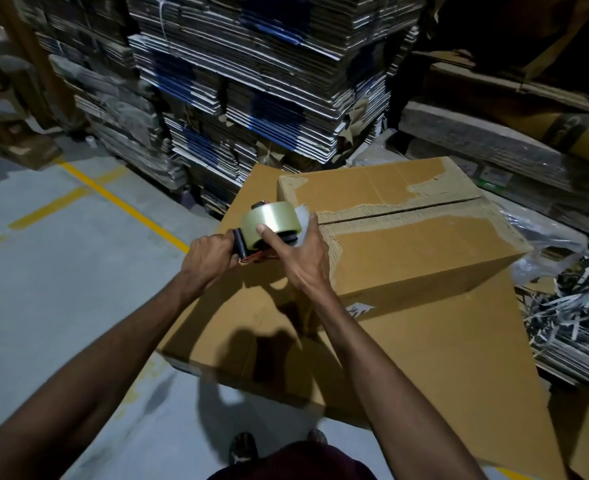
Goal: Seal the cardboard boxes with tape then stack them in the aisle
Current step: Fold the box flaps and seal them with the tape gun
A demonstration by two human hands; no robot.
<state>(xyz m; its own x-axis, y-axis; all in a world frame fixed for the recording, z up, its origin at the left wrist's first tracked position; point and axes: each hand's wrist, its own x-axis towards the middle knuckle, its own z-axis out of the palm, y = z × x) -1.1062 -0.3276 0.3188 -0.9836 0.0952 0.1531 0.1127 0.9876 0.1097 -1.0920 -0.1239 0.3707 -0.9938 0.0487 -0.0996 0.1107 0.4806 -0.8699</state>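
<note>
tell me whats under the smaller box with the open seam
The smaller box sits on a larger cardboard box that stands on the grey floor. Where the two meet is covered, so anything between them cannot be seen.

It was a warehouse or packing store, dimly lit, with a grey concrete floor point(54, 271) marked by yellow painted lines point(126, 209) of the kind that bound aisles. Tall strapped stacks of flattened cartons point(262, 84) rose along the far side, more flat cardboard lay piled at the right point(494, 147), and a tangle of cut strapping bands point(570, 306) sat beside the brown cardboard boxes point(407, 244) standing on the floor
</note>
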